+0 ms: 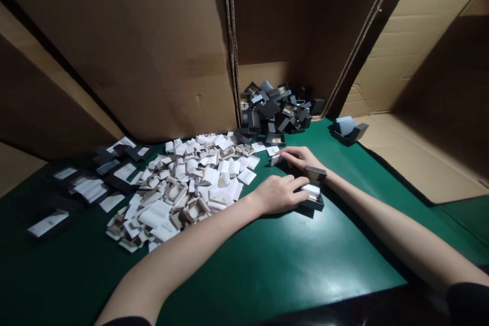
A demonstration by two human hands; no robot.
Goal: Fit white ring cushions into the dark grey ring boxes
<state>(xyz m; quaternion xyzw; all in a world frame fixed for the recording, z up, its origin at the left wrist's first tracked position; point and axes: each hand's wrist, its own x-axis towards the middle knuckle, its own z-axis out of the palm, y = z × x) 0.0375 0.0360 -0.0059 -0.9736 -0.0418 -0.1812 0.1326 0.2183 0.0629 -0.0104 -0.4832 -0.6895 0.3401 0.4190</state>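
My left hand (pixel 279 193) is closed on a small black hinged box (pixel 315 175), which stands with its lid up on the table. A white insert (pixel 311 191) sits in the box's lower half, and my left fingertips lie against it. Just beyond the box, my right hand (pixel 300 156) pinches a small white folded paper piece (pixel 275 160) between thumb and fingers. A flat white card (pixel 272 151) lies by those fingertips. Left of both hands spreads a heap of white card and paper inserts (pixel 191 173).
Dark small boxes (pixel 273 107) are piled inside a cardboard carton (pixel 275 20) at the back. More dark boxes with white papers (pixel 89 188) lie at the left. One open dark box (pixel 349 131) stands at the right by a cardboard flap (pixel 412 158). The table (pixel 290 260) is green.
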